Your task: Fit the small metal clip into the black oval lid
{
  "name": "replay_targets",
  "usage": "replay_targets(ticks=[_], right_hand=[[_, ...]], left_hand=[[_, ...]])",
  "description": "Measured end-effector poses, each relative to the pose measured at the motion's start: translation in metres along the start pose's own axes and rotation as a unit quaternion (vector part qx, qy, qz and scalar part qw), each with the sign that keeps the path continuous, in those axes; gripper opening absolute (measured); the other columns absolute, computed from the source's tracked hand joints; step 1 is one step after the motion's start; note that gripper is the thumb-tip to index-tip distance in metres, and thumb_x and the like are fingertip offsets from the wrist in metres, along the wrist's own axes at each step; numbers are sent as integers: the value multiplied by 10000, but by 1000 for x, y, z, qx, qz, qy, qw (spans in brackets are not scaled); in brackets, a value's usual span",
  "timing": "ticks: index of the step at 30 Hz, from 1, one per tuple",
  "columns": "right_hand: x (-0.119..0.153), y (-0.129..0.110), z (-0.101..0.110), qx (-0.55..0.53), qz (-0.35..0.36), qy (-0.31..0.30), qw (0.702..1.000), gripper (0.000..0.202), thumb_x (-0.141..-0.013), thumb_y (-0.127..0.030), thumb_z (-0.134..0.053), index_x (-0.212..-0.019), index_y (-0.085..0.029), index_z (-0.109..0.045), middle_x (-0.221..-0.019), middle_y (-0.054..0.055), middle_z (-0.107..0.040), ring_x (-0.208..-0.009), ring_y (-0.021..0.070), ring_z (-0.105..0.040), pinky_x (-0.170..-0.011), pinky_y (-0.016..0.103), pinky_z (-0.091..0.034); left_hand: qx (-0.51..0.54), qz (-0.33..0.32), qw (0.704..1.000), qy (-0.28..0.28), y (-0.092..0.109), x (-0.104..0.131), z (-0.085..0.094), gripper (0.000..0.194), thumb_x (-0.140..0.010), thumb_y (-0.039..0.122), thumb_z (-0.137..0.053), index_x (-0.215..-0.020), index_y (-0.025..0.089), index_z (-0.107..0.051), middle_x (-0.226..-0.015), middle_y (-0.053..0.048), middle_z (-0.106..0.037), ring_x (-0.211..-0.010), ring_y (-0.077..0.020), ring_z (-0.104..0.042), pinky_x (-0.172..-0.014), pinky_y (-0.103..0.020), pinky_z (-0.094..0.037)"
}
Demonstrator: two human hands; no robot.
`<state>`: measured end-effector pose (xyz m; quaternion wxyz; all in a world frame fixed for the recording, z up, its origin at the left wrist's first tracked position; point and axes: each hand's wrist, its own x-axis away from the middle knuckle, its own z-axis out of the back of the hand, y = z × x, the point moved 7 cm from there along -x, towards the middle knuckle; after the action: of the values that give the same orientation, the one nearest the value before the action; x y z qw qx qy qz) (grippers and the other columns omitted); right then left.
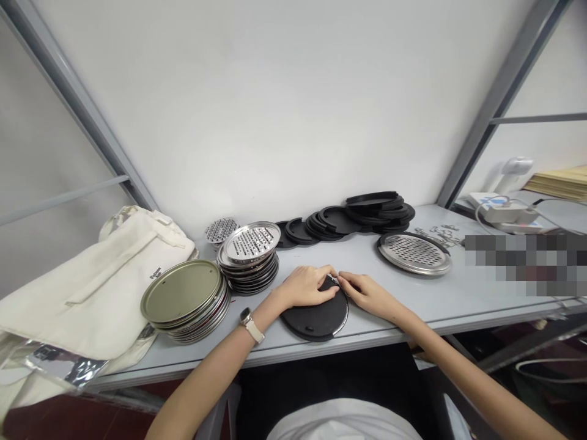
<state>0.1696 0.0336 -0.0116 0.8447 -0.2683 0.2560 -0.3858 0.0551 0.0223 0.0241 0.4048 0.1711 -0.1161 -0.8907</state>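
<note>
A black round disc with a thin metal rim lies near the front edge of the table. My left hand rests over its far side, thumb and fingers curled at the rim, gripping it. At the same rim, the fingers of my right hand are pinched together. A tiny shiny bit shows between the two hands; what my right fingertips hold is too small to make out. Right of the hands lies a round metal grater plate in a black ring. Small metal clips are scattered behind it.
On the left stand a stack of olive-topped round plates and a stack of grater plates, with smaller graters behind. Black rings are piled along the wall. A cream bag covers the left end; a power strip sits far right.
</note>
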Motion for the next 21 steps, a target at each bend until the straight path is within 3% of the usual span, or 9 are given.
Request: replay_targets(ticks=[9,21], right_hand=[[-2,4,-1,18,-4,-1,1000,335,-961,-340,-300,-751,-180,-506,-655,-3,-545,-599,133,-485,-599,245,-346],[1,4,-1,7,-2,4,1000,332,-959,-352,-316,-759,-178,-515,-653,-9,-545,-593,124,-479,-591,237,-355]], left_hand=[[8,10,1000,-2,-3,0,-1,192,-860,388,-546,-932,209,-551,-628,48,-513,-541,-110,-475,-530,-222,-294],[14,5,1000,-14,-1,0,-1,207,-867,376,-534,-988,209,-550,-592,48,-476,-535,-122,-481,-521,-224,-297]])
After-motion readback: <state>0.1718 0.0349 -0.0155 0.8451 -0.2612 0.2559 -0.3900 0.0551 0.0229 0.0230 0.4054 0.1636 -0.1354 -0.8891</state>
